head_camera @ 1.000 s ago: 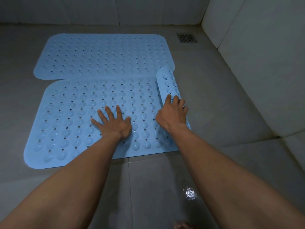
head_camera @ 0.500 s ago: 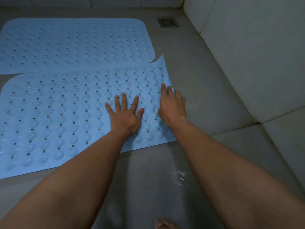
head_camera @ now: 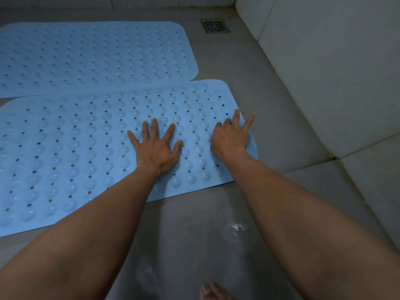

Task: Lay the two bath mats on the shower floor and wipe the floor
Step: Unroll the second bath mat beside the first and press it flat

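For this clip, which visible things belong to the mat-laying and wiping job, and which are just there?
Part of the job:
- near bath mat
- far bath mat
- left hand, flat on the near mat
- right hand, at its right end
- shower floor

Just there:
- floor drain
- wall tiles
- toes

Dim, bluish light, with soft shadows. A small glare patch shines on the wet floor (wide-angle bending warps the edges).
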{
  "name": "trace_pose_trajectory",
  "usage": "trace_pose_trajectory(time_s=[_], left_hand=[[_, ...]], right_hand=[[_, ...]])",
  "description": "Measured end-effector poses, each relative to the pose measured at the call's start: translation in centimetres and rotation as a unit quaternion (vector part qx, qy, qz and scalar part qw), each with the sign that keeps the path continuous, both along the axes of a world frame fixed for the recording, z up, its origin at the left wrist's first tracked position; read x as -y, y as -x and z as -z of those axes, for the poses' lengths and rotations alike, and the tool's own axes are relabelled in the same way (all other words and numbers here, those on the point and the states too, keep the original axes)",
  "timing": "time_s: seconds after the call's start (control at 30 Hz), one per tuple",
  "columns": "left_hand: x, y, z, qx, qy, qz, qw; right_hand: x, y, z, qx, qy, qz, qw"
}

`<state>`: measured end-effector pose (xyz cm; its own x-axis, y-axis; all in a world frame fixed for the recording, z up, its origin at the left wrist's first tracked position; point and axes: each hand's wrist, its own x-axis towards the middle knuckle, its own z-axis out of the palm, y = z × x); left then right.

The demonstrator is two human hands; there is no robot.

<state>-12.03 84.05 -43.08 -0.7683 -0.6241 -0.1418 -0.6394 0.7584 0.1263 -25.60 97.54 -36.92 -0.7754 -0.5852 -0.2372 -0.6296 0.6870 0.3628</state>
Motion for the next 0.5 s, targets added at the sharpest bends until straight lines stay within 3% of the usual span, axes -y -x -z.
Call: trace_pose_trajectory(time_s=[0.2,0.3,0.4,0.5], left_hand=[[0.4,0.1,0.8,0.013,-0.018,-0.006,1.000],[0.5,-0.1,0.4,-0.003,-0.024,-0.010,1.000],[1.6,-1.6,-0.5,-0.052,-0.011,-0.062,0.997],[4.0,-4.8,-0.5,-0.025,-0.003,-0.144,0.989]], right_hand=[[-0.7,-0.2,2.6,0.133,0.104,0.060,0.984],[-1.1,-0.4,3.7,0.171,0.112,0.049,0.978],[-0.9,-0.2,4.1,0.184,0.112,0.034,0.976],[-1.0,-0.3,4.3,0.189,0.115,0.026,0.975]])
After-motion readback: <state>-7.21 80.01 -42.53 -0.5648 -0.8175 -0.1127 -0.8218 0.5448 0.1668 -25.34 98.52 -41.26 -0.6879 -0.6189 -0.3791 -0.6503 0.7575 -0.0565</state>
